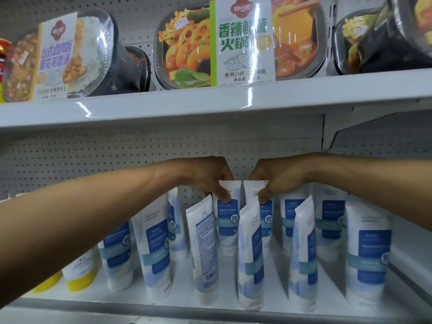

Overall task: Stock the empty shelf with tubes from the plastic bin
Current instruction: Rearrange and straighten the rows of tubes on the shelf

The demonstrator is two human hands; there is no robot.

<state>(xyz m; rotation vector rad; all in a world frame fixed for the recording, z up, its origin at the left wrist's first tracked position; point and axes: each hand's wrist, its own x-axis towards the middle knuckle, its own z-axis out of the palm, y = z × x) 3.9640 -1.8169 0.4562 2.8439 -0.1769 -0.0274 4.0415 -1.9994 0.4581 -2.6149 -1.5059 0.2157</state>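
Right, both hands reach deep over the shelf (277, 288): the left hand (208, 176) pinches the crimped top of a back-row tube (227, 220), and the right hand (280, 181) pinches the neighbouring tube (251, 190) just beside it. Both tubes hang upright, caps down, long axes vertical, straight below the fingers and behind the front tubes (250, 265). Whether the caps touch the shelf, I cannot tell. Seating them looks like a short, straight drop.

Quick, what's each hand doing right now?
Left hand: pinching the top of a tube.
Right hand: pinching the top of the next tube.
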